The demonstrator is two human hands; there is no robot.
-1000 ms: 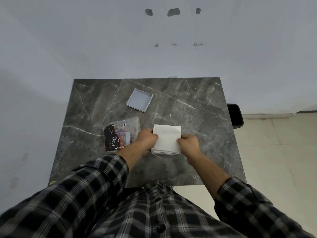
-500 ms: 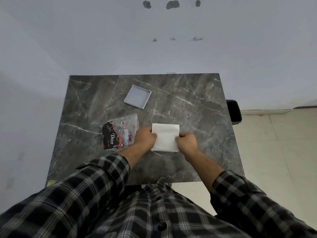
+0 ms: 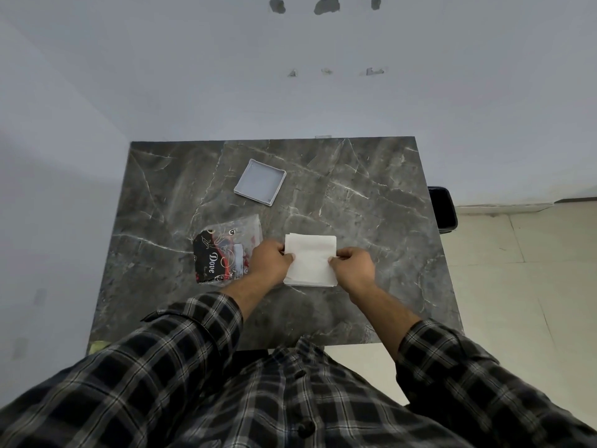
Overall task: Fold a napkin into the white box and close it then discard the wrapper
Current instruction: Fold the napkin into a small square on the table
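A white napkin (image 3: 310, 258) lies folded into a rough square on the dark marble table (image 3: 371, 202); whether the white box sits under it I cannot tell. My left hand (image 3: 270, 260) pinches its left edge and my right hand (image 3: 351, 266) pinches its right edge. A shallow white square lid or tray (image 3: 260, 182) rests open side up farther back on the table, apart from both hands. The clear and black wrapper (image 3: 226, 250) with "Dove" print lies flat just left of my left hand.
A black bin (image 3: 442, 206) stands on the floor off the table's right edge. The wall runs along the table's back and left sides. Pale tiled floor (image 3: 517, 270) lies to the right. My plaid sleeves fill the lower view.
Both hands have kept their hold on the napkin's side edges with only slight finger shifts. The head camera has tilted a little, so the table sits slightly lower in view.
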